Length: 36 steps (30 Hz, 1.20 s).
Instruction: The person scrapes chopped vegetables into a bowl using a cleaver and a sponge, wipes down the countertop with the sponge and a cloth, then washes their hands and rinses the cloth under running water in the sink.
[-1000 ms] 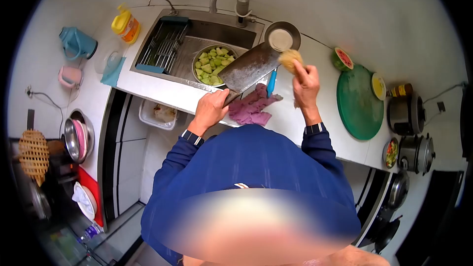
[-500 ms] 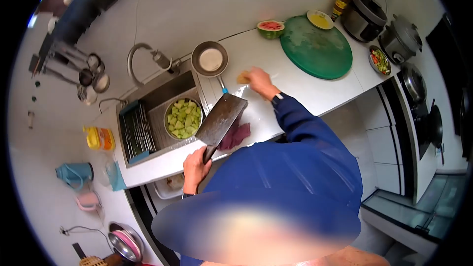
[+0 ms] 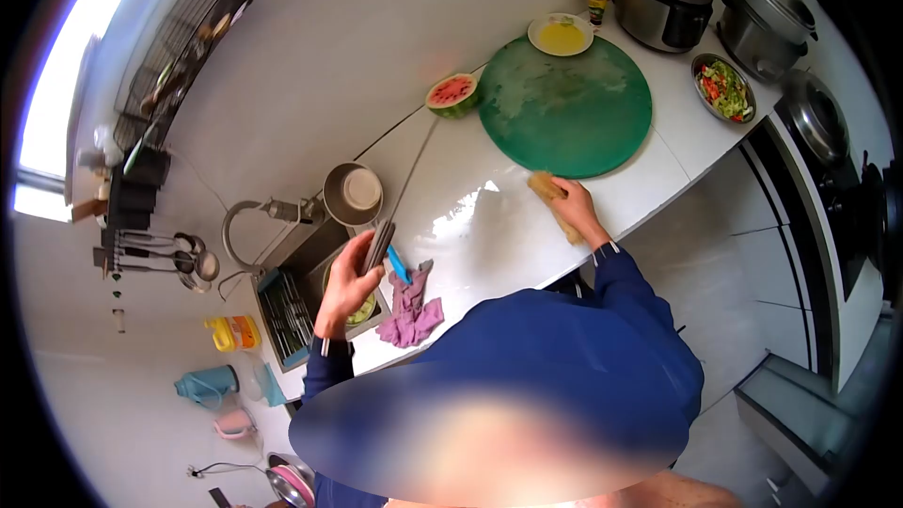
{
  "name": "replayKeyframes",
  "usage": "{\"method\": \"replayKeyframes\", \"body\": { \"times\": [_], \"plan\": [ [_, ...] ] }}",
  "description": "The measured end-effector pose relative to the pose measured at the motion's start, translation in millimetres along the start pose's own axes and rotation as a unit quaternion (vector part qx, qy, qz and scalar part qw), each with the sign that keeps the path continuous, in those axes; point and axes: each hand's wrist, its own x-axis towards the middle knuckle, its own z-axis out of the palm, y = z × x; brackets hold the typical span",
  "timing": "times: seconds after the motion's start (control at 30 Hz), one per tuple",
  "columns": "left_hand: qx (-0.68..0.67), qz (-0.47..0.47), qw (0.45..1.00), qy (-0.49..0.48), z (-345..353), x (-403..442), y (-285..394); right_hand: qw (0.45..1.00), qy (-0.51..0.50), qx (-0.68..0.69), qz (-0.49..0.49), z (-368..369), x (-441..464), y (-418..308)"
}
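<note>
Tan pad [image 3: 543,188]: on the white counter [image 3: 470,268], just beside one green board [image 3: 569,108]. Right hand [image 3: 578,211]: closed over the pad. Left hand [image 3: 348,290]: well apart from the right, wrapped around the handle of one cleaver [image 3: 381,239]. Also present: one purple cloth [image 3: 411,310], one pan [image 3: 336,199], one cut watermelon [image 3: 452,97]. Counter's front edge: near the right wrist. Bare, shiny countertop spans cloth to pad.

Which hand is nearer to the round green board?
The right hand, holding the tan scrubber beside the board; the left hand, with the cleaver, is farther.
</note>
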Motion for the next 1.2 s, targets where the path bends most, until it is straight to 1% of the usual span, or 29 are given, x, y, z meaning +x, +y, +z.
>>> {"method": "replayKeyframes", "body": {
  "times": [0.03, 0.07, 0.1, 0.13, 0.17, 0.23, 0.3, 0.37, 0.4, 0.43, 0.5, 0.6, 0.7, 0.73, 0.87, 0.93, 0.97, 1.0, 1.1, 1.2],
  "plan": [
    [0.077, 0.019, 0.997, -0.01, 4.4, 23.2, 18.5, 1.0, -0.011, 0.005, 0.006, -12.6, -1.1, 2.8],
    [0.213, 0.101, 0.971, -0.023, 5.4, 48.1, 30.3, 1.0, -0.017, 0.013, 0.008, -26.0, -2.2, 3.6],
    [0.342, 0.181, 0.921, -0.037, 6.5, 73.0, 41.6, 0.999, -0.025, 0.018, 0.022, -36.9, -3.1, 5.6],
    [0.437, 0.2, 0.876, -0.037, 12.3, 95.4, 62.0, 0.999, -0.032, 0.021, 0.036, -46.4, -4.2, 7.7],
    [0.5, 0.245, 0.831, -0.026, 16.4, 122.8, 70.8, 0.998, -0.041, 0.023, 0.049, -53.8, -5.2, 12.1],
    [0.602, 0.28, 0.746, -0.038, 26.6, 169.6, 98.2, 0.999, -0.031, 0.021, 0.018, -57.8, -4.6, 25.6],
    [0.627, 0.32, 0.707, -0.073, 31.5, 224.6, 108.4, 0.999, -0.03, 0.03, 0.006, -62.1, -3.0, 26.2],
    [0.652, 0.341, 0.668, -0.111, 40.3, 274.2, 123.7, 0.999, -0.014, 0.042, -0.031, -62.4, -3.1, 26.7],
    [0.682, 0.337, 0.637, -0.126, 45.2, 301.2, 127.4, 0.998, -0.02, 0.041, -0.038, -66.8, -3.5, 22.6],
    [0.692, 0.345, 0.619, -0.136, 49.5, 323.8, 133.5, 0.998, -0.025, 0.039, -0.045, -70.3, -4.4, 18.7],
    [0.712, 0.361, 0.582, -0.154, 58.6, 366.2, 146.2, 0.998, -0.04, 0.025, -0.037, -73.8, -6.8, 16.8],
    [0.702, 0.369, 0.586, -0.163, 64.9, 418.1, 153.6, 0.997, -0.044, 0.051, -0.039, -75.5, -9.5, 20.1],
    [0.668, 0.461, 0.572, -0.12, 61.5, 463.3, 147.9, 0.995, -0.062, 0.069, -0.025, -81.4, -1.1, 21.0],
    [0.672, 0.465, 0.567, -0.107, 63.0, 476.0, 144.8, 0.995, -0.067, 0.077, -0.019, -84.0, 2.3, 19.0],
    [0.689, 0.477, 0.546, -0.013, 69.0, 517.8, 128.5, 0.995, -0.027, 0.095, -0.025, -91.9, 43.2, 6.4],
    [0.712, 0.45, 0.539, 0.02, 72.8, 529.7, 119.3, 0.995, -0.009, 0.103, -0.01, -96.8, 72.6, -5.2],
    [0.723, 0.436, 0.535, 0.036, 75.6, 533.1, 114.4, 0.996, 0.0, 0.093, -0.02, -94.3, 88.6, -5.2],
    [0.728, 0.417, 0.542, 0.04, 77.0, 534.4, 110.1, 0.996, 0.009, 0.082, -0.032, -90.8, 105.8, -3.4],
    [0.692, 0.411, 0.591, 0.059, 79.7, 530.2, 102.5, 0.995, 0.03, 0.054, -0.074, -86.1, 151.3, -7.3],
    [0.667, 0.42, 0.602, 0.126, 87.8, 516.6, 92.5, 0.993, 0.049, 0.019, -0.109, -76.1, 190.7, -11.6]
  ]
}}
